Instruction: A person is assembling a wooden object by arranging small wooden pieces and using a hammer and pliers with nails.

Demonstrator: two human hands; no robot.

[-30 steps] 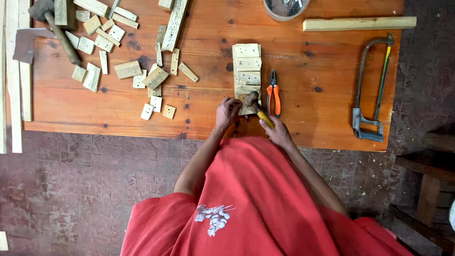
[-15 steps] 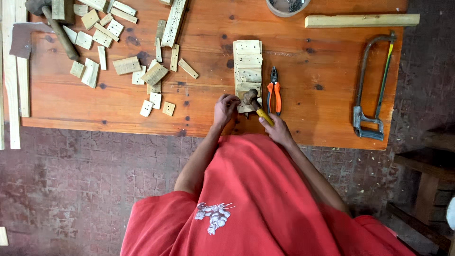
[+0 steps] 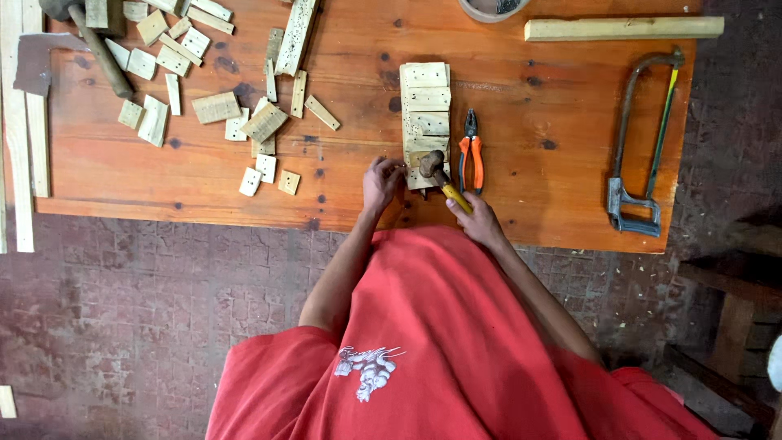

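Hammering at a strip of small wooden blocks on an orange-brown table.

Nearest, right hand (image 3: 476,220) closed around yellow-handled hammer (image 3: 440,175), head resting on near end of block strip (image 3: 426,122). Left hand (image 3: 381,181) beside it, fingers curled against strip's near left edge. Just right, orange pliers (image 3: 470,151); further right, hacksaw (image 3: 643,147). Far left, scattered wood offcuts (image 3: 216,106).

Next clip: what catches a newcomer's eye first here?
The red garment fills the lower middle. Above it, on the wooden table, the right hand holds a hammer over a slatted wooden piece, steadied by the left hand. A hacksaw lies far right.
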